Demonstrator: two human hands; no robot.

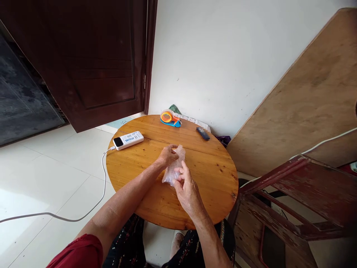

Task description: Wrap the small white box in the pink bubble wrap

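A clear piece of bubble wrap (170,173) lies lengthwise on the round wooden table (156,208) in front of me. My left hand (168,155) reaches across its far left side, with the fingers closed on the wrap near its upper end. At the near right edge, my right hand (187,188) has its thumb and lower fingers bent onto the plastic, while the index finger sticks up. Whether anything lies inside the wrap, I cannot tell.
A white power bank (133,138) with a black display sits at the table's left, its white cable (103,182) running down to the floor. A blue and orange tape dispenser (170,119) and a dark blurred object (203,133) are at the back. A wooden chair (295,201) stands right.
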